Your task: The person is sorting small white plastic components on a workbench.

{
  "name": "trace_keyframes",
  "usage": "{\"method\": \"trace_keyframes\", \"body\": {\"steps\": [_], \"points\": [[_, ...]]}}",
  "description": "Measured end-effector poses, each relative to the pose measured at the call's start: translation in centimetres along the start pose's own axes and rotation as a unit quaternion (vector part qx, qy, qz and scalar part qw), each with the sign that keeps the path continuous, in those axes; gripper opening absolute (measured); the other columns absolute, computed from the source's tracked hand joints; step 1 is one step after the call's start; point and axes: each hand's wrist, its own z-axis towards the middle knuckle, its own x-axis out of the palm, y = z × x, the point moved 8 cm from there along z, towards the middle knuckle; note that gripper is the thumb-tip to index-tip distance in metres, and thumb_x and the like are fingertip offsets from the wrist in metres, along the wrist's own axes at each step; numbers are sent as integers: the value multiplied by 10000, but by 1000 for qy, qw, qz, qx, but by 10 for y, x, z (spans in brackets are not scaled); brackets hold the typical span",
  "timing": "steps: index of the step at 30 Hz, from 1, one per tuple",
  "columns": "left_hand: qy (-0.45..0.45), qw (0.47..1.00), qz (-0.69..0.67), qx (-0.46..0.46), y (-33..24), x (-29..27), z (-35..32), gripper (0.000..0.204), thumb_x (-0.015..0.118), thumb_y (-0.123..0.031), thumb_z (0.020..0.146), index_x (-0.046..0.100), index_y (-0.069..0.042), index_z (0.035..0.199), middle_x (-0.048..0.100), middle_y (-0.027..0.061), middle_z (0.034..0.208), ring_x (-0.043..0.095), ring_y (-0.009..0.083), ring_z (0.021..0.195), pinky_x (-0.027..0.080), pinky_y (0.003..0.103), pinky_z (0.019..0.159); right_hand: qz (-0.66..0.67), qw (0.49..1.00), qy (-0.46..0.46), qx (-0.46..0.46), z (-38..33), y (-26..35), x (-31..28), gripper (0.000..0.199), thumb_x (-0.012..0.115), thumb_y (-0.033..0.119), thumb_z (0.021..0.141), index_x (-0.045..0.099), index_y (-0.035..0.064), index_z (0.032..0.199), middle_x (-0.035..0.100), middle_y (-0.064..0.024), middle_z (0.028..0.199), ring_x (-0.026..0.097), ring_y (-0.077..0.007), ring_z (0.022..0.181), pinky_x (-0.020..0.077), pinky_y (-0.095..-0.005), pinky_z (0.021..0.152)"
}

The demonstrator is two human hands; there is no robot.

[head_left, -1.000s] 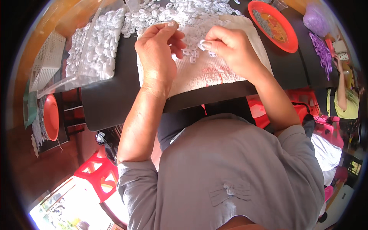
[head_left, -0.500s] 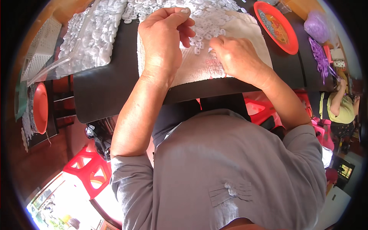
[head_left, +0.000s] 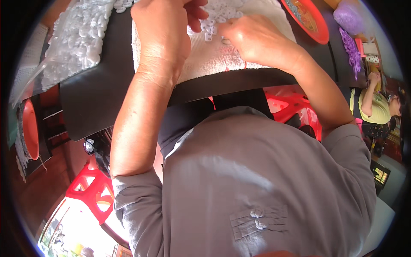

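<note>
Small white rings (head_left: 212,26) lie on the white towel (head_left: 214,60) between the curled left hand (head_left: 165,30) and right hand (head_left: 252,38), grasp unclear.

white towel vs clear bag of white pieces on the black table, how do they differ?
The white towel lies under both hands, with white pieces loose on it; the clear bag sits apart at the left, untouched. The towel is opaque, textured cloth; the bag is see-through and packed full. Both rest on the black table.

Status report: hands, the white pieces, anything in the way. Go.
Left hand and right hand both on the small white pieces atop the white towel; grip on any piece unclear. Clear bag of pieces at left. Nothing in the way.
</note>
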Motion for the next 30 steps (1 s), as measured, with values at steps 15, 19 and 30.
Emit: {"method": "trace_keyframes", "body": {"steps": [15, 19, 30], "points": [[186, 965, 183, 6, 23, 32, -10, 176, 650, -4, 778, 693, 23, 947, 645, 46, 759, 545, 76, 585, 397, 207, 483, 535, 834, -82, 112, -46, -46, -2, 118, 604, 158, 933, 600, 53, 877, 544, 39, 717, 519, -37, 648, 383, -210, 569], [285, 929, 235, 27, 32, 51, -23, 280, 620, 69, 765, 703, -24, 1015, 645, 21, 829, 573, 64, 769, 489, 210, 736, 566, 809, -114, 115, -54, -53, -7, 218, 643, 212, 923, 573, 38, 812, 523, 19, 662, 503, -50, 610, 406, -226, 551], [284, 917, 245, 133, 32, 53, -31, 253, 709, 70, 794, 646, -4, 1028, 676, 34, 891, 626, 76, 814, 516, 227, 761, 629, 756, -130, 126, -51, -55, 1, 188, 638, 203, 925, 642, 26, 862, 577, -9, 632, 524, -59, 560, 405, -209, 513]]}}
